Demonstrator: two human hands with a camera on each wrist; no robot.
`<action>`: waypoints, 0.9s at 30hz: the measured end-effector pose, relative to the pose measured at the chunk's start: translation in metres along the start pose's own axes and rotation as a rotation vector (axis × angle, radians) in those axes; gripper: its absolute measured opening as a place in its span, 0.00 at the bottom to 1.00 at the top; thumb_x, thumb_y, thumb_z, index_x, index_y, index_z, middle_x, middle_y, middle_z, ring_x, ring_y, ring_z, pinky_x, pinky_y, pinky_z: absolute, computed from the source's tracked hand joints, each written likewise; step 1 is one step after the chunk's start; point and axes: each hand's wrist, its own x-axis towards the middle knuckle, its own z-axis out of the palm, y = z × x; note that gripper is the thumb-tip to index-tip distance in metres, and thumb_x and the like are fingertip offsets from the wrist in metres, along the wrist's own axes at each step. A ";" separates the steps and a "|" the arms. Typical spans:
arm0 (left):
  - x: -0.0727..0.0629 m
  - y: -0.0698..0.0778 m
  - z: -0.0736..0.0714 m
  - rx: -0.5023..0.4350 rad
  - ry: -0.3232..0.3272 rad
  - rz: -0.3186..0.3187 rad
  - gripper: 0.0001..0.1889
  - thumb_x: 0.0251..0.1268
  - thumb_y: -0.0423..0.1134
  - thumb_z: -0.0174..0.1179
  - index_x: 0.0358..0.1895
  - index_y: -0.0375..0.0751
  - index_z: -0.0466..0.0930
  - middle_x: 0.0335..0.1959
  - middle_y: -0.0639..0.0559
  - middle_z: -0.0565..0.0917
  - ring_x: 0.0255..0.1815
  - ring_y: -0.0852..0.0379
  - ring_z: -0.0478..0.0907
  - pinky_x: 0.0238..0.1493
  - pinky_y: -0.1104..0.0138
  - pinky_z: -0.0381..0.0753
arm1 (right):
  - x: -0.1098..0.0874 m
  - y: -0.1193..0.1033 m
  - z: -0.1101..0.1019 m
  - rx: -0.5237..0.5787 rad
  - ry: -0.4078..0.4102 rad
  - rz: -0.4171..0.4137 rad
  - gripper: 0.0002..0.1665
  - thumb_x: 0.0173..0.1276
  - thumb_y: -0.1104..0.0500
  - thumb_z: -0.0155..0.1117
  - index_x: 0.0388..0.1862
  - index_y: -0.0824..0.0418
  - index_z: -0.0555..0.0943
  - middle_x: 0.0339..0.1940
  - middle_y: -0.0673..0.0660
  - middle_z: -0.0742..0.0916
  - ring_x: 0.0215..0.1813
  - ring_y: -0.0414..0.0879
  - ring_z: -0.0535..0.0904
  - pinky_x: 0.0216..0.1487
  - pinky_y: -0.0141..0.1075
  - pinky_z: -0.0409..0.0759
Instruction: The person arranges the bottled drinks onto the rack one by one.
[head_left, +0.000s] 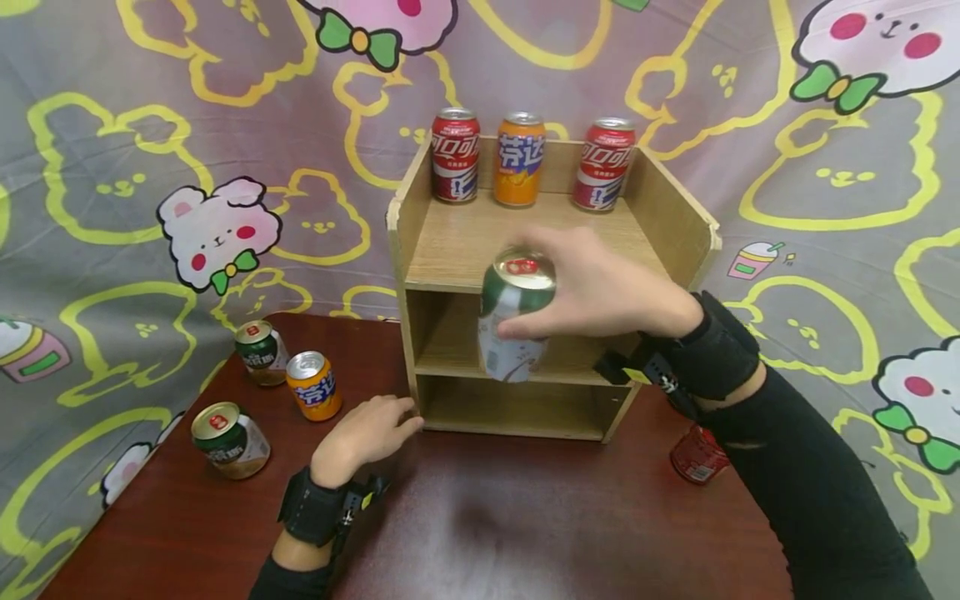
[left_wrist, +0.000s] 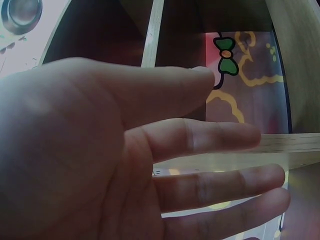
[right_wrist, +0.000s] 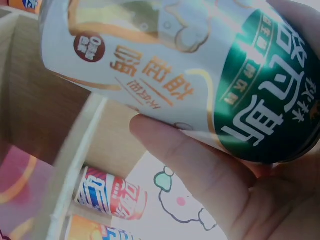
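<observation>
Black sleeve [head_left: 832, 508], lower right of the frame, leads to the right hand [head_left: 600, 287]. Finding: thumb and fingers grip a can [head_left: 513, 300] at frame centre, long axis near upright, slightly tilted. It is held in front of the shelf [head_left: 667, 208], with its base lower in the frame than the front edge of the top board [head_left: 457, 246]; judged the governing relation. At lower left of centre, the left hand [head_left: 367, 433] is empty, fingers extended, near the shelf, well apart from the can.

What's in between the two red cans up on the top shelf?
An orange can stands between the two red cans on the top shelf; the head view shows it.
</observation>
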 end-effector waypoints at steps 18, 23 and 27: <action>0.001 -0.001 0.001 0.014 0.013 0.002 0.21 0.69 0.47 0.55 0.57 0.37 0.77 0.52 0.42 0.79 0.53 0.44 0.75 0.53 0.50 0.73 | 0.033 0.011 -0.032 -0.035 -0.035 0.151 0.38 0.53 0.42 0.72 0.58 0.59 0.71 0.43 0.54 0.82 0.39 0.45 0.80 0.39 0.40 0.78; 0.001 -0.001 0.000 0.015 0.013 0.005 0.20 0.69 0.47 0.55 0.56 0.37 0.77 0.50 0.42 0.79 0.52 0.44 0.76 0.52 0.50 0.74 | 0.038 0.013 -0.037 -0.056 -0.041 0.179 0.42 0.55 0.40 0.70 0.62 0.59 0.69 0.47 0.55 0.80 0.42 0.47 0.78 0.41 0.41 0.77; 0.001 -0.002 0.000 0.013 0.014 0.001 0.20 0.69 0.46 0.55 0.56 0.37 0.77 0.50 0.43 0.80 0.51 0.45 0.76 0.51 0.50 0.75 | 0.045 0.014 -0.040 -0.102 -0.029 0.171 0.45 0.55 0.40 0.69 0.66 0.60 0.67 0.51 0.56 0.78 0.45 0.47 0.76 0.45 0.41 0.75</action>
